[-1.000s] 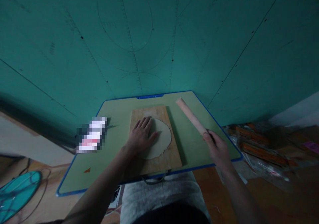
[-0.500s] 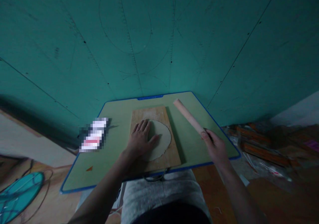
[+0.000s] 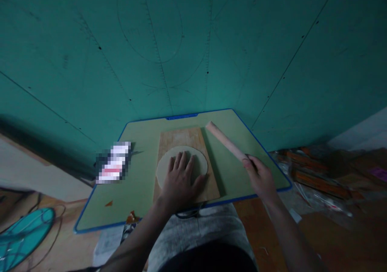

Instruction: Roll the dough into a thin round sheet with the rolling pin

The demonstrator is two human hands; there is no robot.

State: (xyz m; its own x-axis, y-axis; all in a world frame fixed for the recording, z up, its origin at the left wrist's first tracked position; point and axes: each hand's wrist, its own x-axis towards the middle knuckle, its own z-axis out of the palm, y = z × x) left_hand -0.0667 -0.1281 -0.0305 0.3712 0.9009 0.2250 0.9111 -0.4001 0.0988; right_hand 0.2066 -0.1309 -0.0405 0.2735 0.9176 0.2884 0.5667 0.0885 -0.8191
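A flat, rolled-out round of pale dough point(image 3: 165, 167) lies on a wooden board point(image 3: 181, 137). My left hand point(image 3: 180, 177) rests on the dough with its fingers stretched out, covering the lower middle of the round. To the right of the board, my right hand point(image 3: 261, 177) is wrapped round the near end of a wooden rolling pin point(image 3: 226, 141). The pin points up and to the left over the table, and its far end comes close to the board's upper right corner.
The board lies on a small pale green table point(image 3: 140, 143) with a blue rim, against a green wall point(image 3: 193, 62). A blurred-out item point(image 3: 115, 163) stands at the table's left edge, with a small orange scrap point(image 3: 109, 203) nearer me. Wrapped bundles point(image 3: 314, 181) lie on the floor at right.
My left hand has moved right, from the dough's left side to its lower middle, uncovering the left edge. The rolling pin's far end has shifted slightly left, still in my right hand.
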